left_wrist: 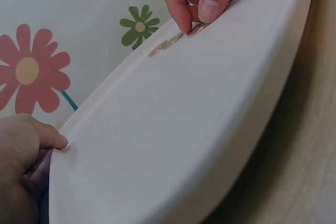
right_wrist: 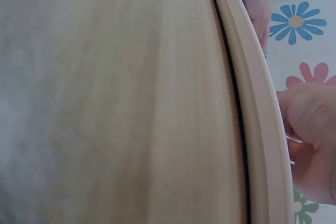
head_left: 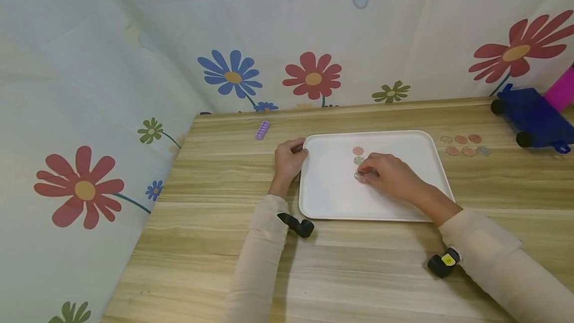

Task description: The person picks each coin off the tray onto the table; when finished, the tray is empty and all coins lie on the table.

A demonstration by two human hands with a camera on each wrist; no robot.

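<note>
A white tray lies on the wooden table. My left hand grips its left rim, the thumb on the upper edge. Over the middle of the tray, my right hand pinches a coin between thumb and fingertips, low at the tray's surface. Just beyond it, a silver-coloured coin and a copper-coloured coin lie in a line leading away from me. In the right wrist view, the right hand shows partly behind the tray's rim, and its fingertips are hidden.
Right of the tray, several copper and silver coins lie in two rows on the table. A dark blue wheeled toy and a pink object stand beyond them. A purple toy brick lies at the back left, before the flowered cloth.
</note>
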